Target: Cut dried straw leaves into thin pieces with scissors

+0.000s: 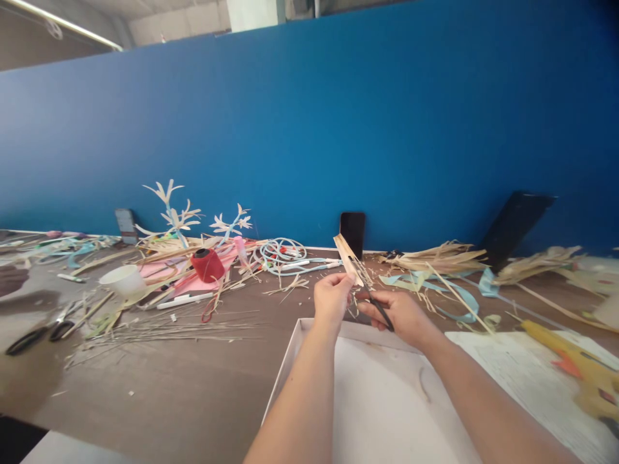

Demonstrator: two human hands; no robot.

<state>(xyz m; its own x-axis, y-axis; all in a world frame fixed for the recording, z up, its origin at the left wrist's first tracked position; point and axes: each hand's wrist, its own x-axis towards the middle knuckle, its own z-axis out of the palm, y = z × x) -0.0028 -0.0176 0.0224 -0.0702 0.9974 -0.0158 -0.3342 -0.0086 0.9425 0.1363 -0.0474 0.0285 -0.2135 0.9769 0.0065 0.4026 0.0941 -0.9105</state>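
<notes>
My left hand (333,298) pinches the lower end of a pale dried husk strip (349,252), which points up and away from me. In my right hand (397,314) is a pair of dark-handled scissors (380,308), its blades lying along the right side of the strip. Whether the blades are parted I cannot make out. Both hands are above the far edge of a white box lid (387,386). Thin husk shreds lie just beyond the fingers.
A phone (355,232) leans on the blue partition (309,129). To the left are husk flowers (176,216), red thread (207,264), a white cup (122,281), more scissors (48,328) and another person's hand (12,280). Rightward lie husks (440,259), blue ribbon (467,306) and a yellow glue gun (575,361).
</notes>
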